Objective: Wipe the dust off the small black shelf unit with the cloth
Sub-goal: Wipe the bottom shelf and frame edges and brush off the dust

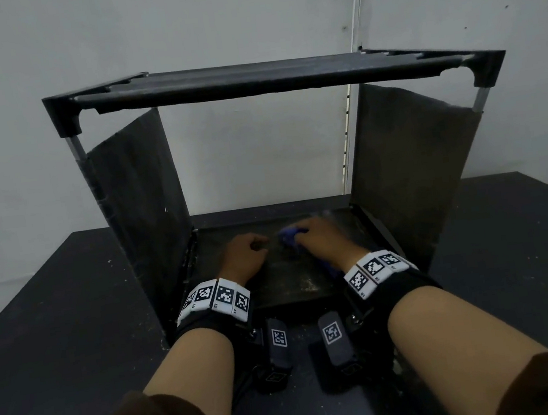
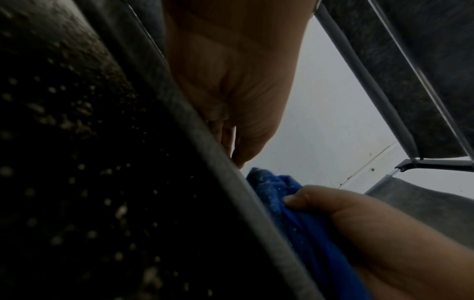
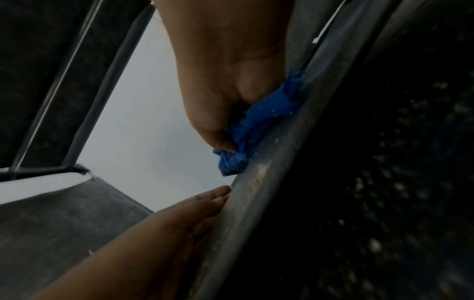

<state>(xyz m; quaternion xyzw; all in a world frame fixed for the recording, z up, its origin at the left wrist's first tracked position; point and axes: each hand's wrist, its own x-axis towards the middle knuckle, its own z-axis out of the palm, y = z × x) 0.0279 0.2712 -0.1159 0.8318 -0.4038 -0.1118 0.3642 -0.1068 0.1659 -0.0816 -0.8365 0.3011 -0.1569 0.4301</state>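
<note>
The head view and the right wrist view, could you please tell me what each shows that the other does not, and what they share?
Only the head view shows the whole shelf unit standing on the dark table, with both marker wristbands. Only the right wrist view shows up close the pale dust specks on the blue cloth. Both show the right hand gripping the cloth on the bottom shelf, and the left hand resting beside it.
</note>
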